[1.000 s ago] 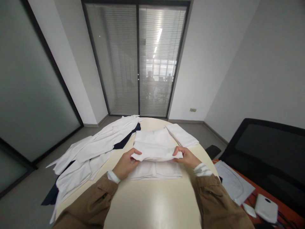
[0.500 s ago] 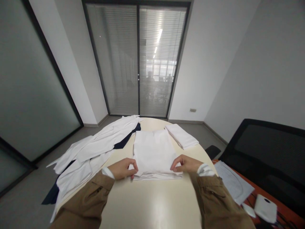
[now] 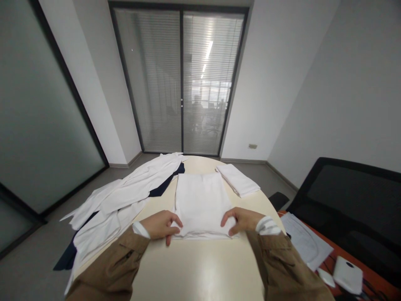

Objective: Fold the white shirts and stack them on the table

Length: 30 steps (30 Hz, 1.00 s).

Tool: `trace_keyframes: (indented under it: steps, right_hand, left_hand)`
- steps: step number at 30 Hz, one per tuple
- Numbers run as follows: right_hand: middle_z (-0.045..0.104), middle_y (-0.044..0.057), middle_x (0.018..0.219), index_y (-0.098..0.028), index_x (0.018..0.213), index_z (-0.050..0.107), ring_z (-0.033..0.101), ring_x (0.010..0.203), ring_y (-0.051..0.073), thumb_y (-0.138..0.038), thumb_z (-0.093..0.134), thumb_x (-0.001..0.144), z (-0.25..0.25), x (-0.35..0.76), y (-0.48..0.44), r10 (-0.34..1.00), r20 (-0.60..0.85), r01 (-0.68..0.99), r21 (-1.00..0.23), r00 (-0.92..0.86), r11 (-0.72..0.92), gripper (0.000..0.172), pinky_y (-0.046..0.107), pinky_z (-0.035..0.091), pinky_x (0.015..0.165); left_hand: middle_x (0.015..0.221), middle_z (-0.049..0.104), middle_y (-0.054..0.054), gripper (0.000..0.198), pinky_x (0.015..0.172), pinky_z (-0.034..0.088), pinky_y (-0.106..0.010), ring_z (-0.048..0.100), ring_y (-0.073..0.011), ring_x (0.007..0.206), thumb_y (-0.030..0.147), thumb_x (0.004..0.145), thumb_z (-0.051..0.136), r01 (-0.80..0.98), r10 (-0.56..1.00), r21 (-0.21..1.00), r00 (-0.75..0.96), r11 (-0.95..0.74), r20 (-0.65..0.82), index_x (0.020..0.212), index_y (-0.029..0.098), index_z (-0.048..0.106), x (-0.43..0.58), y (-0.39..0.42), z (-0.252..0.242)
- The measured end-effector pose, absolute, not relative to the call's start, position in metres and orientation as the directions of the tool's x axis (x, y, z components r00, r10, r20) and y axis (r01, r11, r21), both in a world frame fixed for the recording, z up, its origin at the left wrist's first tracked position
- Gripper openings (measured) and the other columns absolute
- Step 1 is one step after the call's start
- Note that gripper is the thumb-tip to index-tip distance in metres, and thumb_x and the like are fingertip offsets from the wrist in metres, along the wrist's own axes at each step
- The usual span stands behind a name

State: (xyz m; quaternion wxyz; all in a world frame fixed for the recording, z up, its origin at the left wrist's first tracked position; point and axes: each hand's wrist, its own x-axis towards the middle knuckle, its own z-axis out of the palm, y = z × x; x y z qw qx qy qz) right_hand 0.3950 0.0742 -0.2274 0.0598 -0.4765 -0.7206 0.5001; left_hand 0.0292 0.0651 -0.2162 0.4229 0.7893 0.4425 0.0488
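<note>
On the round cream table [image 3: 200, 267], your left hand [image 3: 161, 225] and right hand [image 3: 241, 220] curve narrowly over the near edge of the folded white garment [image 3: 200, 200], grip unclear; crumpled white coats [image 3: 125, 196] sprawl just left, a folded white cloth [image 3: 238, 179] beyond.

Office meeting room, by the look of it. Round cream table [image 3: 200, 276] mid-room, black mesh office chair [image 3: 351, 196] at right, orange desk [image 3: 326, 261] near right with papers [image 3: 305, 238] on it. Far wall has glass double doors [image 3: 150, 83] with slatted blinds, frosted glass partition [image 3: 40, 113] at left, wall socket [image 3: 252, 146] at far right, grey floor.
</note>
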Motion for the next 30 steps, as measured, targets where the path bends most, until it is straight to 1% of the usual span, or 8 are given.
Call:
trace_keyframes:
  steps: [4, 7, 12, 14, 17, 22, 26, 30]
  right_hand:
    - [0.059, -0.004, 0.070, -0.021, 0.098, 0.075, 0.051, 0.067, 0.013, -0.035, 0.087, 0.053, -0.228, 0.395, 0.075, 0.750, -0.380, 0.633, -0.771, -0.541, 0.066, 0.049, 0.020, 0.040, 0.061]
    - [0.056, -0.005, 0.069, -0.022, 0.099, 0.074, 0.049, 0.067, 0.013, -0.033, 0.088, 0.051, -0.229, 0.396, 0.075, 0.766, -0.369, 0.648, -0.757, -0.527, 0.081, 0.051, 0.020, 0.039, 0.060]
    - [0.057, -0.006, 0.070, -0.022, 0.099, 0.073, 0.050, 0.066, 0.012, -0.036, 0.088, 0.052, -0.229, 0.394, 0.076, 0.751, -0.374, 0.635, -0.769, -0.545, 0.078, 0.052, 0.020, 0.040, 0.060]
    - [0.058, -0.006, 0.071, -0.022, 0.099, 0.073, 0.051, 0.067, 0.013, -0.038, 0.089, 0.051, -0.230, 0.393, 0.076, 0.743, -0.374, 0.625, -0.777, -0.555, 0.076, 0.053, 0.021, 0.041, 0.061]
    - [0.060, -0.006, 0.072, -0.021, 0.099, 0.071, 0.053, 0.066, 0.012, -0.042, 0.090, 0.050, -0.229, 0.393, 0.074, 0.737, -0.373, 0.610, -0.789, -0.563, 0.066, 0.056, 0.021, 0.042, 0.062]
    - [0.046, -0.008, 0.047, -0.019, 0.093, 0.067, 0.042, 0.041, 0.009, -0.062, 0.071, 0.073, -0.219, 0.408, 0.067, 0.756, -0.455, 0.642, -0.764, -0.471, -0.059, 0.047, 0.021, 0.034, 0.043]
    - [0.045, -0.006, 0.048, -0.017, 0.084, 0.070, 0.041, 0.044, 0.010, -0.062, 0.058, 0.084, -0.201, 0.403, 0.074, 0.960, -0.048, 0.650, -0.745, -0.277, 0.150, 0.047, 0.023, 0.034, 0.044]
    - [0.071, 0.008, 0.088, -0.019, 0.116, 0.067, 0.066, 0.081, 0.021, -0.057, 0.049, 0.093, -0.189, 0.356, 0.087, 0.922, 0.254, 0.635, -0.669, -0.292, 0.386, 0.048, 0.033, 0.052, 0.072]
  left_hand:
    - [0.044, 0.060, -0.001, 0.052, 0.049, 0.032, -0.024, 0.042, -0.0119, 0.040, 0.052, 0.089, 0.049, 0.685, 0.742, 0.663, 0.606, -0.302, -0.287, 0.053, 0.017, 0.065, 0.026, 0.066, -0.213]
    - [0.044, 0.056, -0.001, 0.052, 0.056, 0.037, -0.026, 0.049, -0.0140, 0.045, 0.050, 0.091, 0.050, 0.709, 0.816, 0.541, 0.574, -0.452, -0.072, 0.051, 0.019, 0.065, 0.034, 0.068, -0.215]
    - [0.116, 0.068, -0.012, 0.031, 0.097, 0.045, -0.036, 0.059, -0.0235, 0.111, 0.034, 0.095, 0.049, 0.565, 0.678, 0.375, 0.629, -0.735, 0.381, 0.113, 0.017, 0.069, 0.068, 0.066, -0.223]
    - [0.151, 0.043, -0.012, 0.046, 0.113, 0.033, -0.045, 0.037, -0.0280, 0.139, 0.031, 0.095, 0.051, 0.514, 0.591, 0.292, 0.714, -0.807, 0.376, 0.140, 0.022, 0.052, 0.077, 0.062, -0.230]
    - [0.164, 0.015, -0.007, 0.057, 0.117, 0.023, -0.055, 0.013, -0.0321, 0.150, 0.029, 0.097, 0.047, 0.522, 0.563, 0.213, 0.786, -0.826, 0.256, 0.153, 0.031, 0.032, 0.080, 0.058, -0.243]
    - [0.163, 0.019, -0.006, 0.054, 0.117, 0.022, -0.060, 0.013, -0.0349, 0.150, 0.031, 0.100, 0.043, 0.566, 0.594, 0.192, 0.791, -0.802, 0.148, 0.152, 0.037, 0.030, 0.077, 0.057, -0.257]
    - [0.163, 0.019, -0.006, 0.054, 0.116, 0.021, -0.061, 0.013, -0.0360, 0.149, 0.030, 0.099, 0.043, 0.578, 0.604, 0.180, 0.778, -0.796, 0.170, 0.152, 0.038, 0.031, 0.079, 0.053, -0.260]
    - [0.164, 0.018, -0.008, 0.055, 0.116, 0.022, -0.061, 0.016, -0.0359, 0.149, 0.030, 0.099, 0.043, 0.586, 0.606, 0.154, 0.774, -0.795, 0.182, 0.153, 0.036, 0.030, 0.083, 0.043, -0.258]
